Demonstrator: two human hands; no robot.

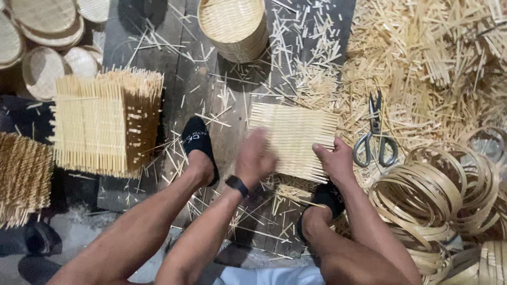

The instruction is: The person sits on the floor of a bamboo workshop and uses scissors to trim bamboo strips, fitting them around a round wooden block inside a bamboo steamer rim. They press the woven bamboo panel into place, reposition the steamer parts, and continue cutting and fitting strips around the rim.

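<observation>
Woven bamboo mat [293, 138] held by both hands, left [255, 158] and right [335, 160].

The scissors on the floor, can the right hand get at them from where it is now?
Probably yes. The scissors lie in the open on the bamboo scraps, just beside the right hand, with nothing over them. But that hand is holding the woven mat, so it must let go first.

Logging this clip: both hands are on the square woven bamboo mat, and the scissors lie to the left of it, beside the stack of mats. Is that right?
Not quite. In the head view the scissors lie to the right of the woven bamboo mat, near the bamboo hoops, not by the stack of mats. The left hand and right hand are on the mat.
</observation>
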